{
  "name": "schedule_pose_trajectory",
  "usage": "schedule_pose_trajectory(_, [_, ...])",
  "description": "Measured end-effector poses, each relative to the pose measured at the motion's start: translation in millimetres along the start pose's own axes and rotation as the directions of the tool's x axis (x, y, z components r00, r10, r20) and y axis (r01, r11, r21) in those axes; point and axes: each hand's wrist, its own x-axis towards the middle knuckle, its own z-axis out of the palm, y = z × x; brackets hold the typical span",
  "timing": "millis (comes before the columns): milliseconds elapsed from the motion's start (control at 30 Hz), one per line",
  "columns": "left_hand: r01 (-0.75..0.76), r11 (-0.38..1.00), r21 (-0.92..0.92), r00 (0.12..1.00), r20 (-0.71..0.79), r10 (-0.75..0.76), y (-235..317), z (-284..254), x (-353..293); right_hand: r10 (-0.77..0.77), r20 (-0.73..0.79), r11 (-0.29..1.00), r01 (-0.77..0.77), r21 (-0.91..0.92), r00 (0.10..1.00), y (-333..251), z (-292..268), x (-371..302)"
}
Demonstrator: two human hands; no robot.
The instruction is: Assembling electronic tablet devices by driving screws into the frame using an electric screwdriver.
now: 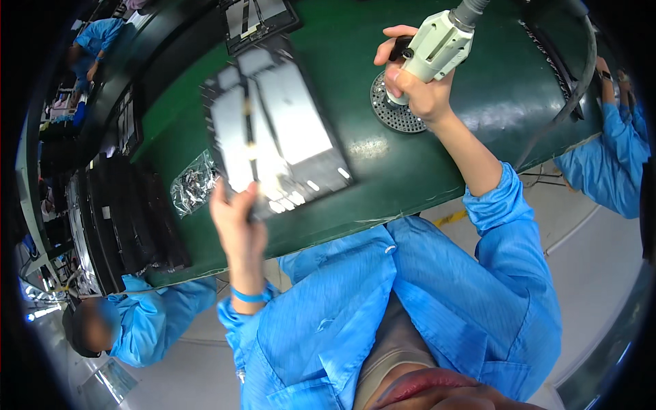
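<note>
My left hand (239, 215), slightly blurred, is closed on the near left corner of an opened tablet (294, 116). It has silver panels, dark ribbon strips and a black frame, and lies at a slant over the green bench. On the right, my right hand (427, 92) wraps round a pale green powered screwdriver (441, 44) with a black lever. A thick grey hose leaves its upper end. Below the tool sits a round grey dish (403, 123) full of small holes. The driver's tip is hidden, so I cannot tell whether it touches the dish.
A clear crinkled plastic bag (193, 183) lies left of the tablet. Another opened tablet (256, 20) is at the far edge. Black flat panels (137, 219) stand stacked at the left. A grey cable (584, 75) hangs at right. Other people in blue sit on both sides.
</note>
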Motion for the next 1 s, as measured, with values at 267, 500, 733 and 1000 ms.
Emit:
schedule_pose_trajectory(267, [0.096,0.995,-0.009,0.993,-0.067,-0.096,-81.3,21.9,-68.6,-0.043,-0.066,0.999,0.042,-0.009,0.997,8.4,-2.3,1.8])
schedule_pose_trajectory(500, [-0.228,0.646,0.728,0.973,0.185,0.135,-65.8,8.3,-61.9,-0.003,-0.033,0.999,0.001,-0.046,0.999,11.7,-0.9,-1.8])
schedule_pose_trajectory(733, [-0.309,0.560,0.769,0.951,0.235,0.201,-68.8,6.2,-57.3,0.000,-0.024,0.995,-0.002,-0.104,1.000,14.8,0.1,-2.6])
schedule_pose_trajectory(1000, [-0.303,0.592,0.747,0.953,0.255,0.165,-70.7,7.3,-59.6,0.083,0.155,0.987,-0.102,0.122,0.984,18.9,-8.5,1.5])
